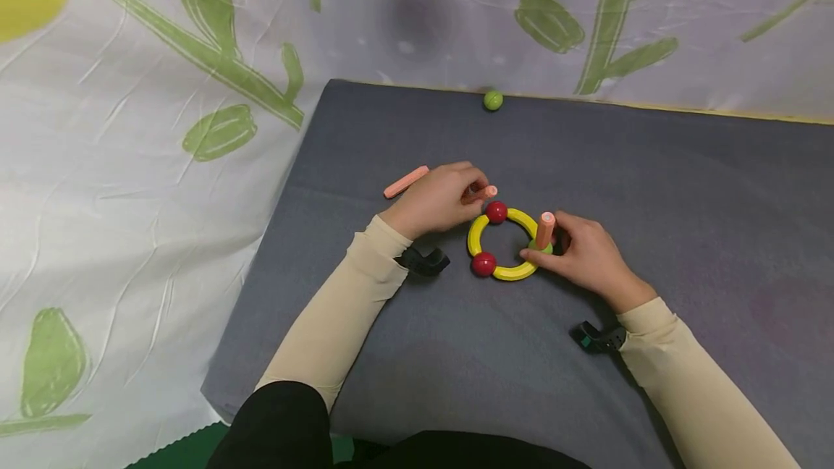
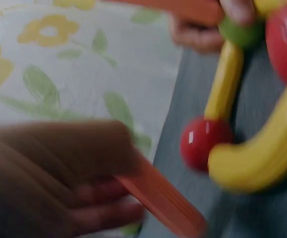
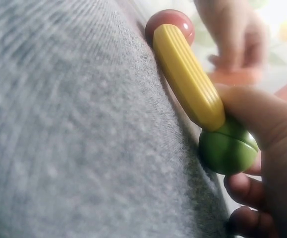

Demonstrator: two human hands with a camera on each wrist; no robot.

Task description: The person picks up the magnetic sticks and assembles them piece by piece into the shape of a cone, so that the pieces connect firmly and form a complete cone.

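Pinching 1 orange stick (image 1: 485, 193) in the left hand (image 1: 438, 197), aimed rightward lengthwise, beside the far red ball (image 1: 496, 212); gripping the green ball (image 3: 227, 151) of the yellow ring (image 1: 515, 273), between both hands, with the right hand (image 1: 589, 255), beneath 1 upright stick (image 1: 545, 230).

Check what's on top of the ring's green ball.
An orange stick stands on the green ball. The spot beneath is covered; the right hand hides part of the ball.

The red balls (image 2: 206, 144) and the green ball (image 3: 226, 153) you hold appear smooth, glossy and plastic-like, the yellow arcs (image 3: 188, 77) and the orange rod (image 2: 163, 197) in your left fingers (image 2: 106, 214) finely grooved with softer sheen, the surface (image 1: 651, 187) matt ribbed cloth, and the flower-printed sheeting (image 1: 98, 223) creased, faintly shiny.
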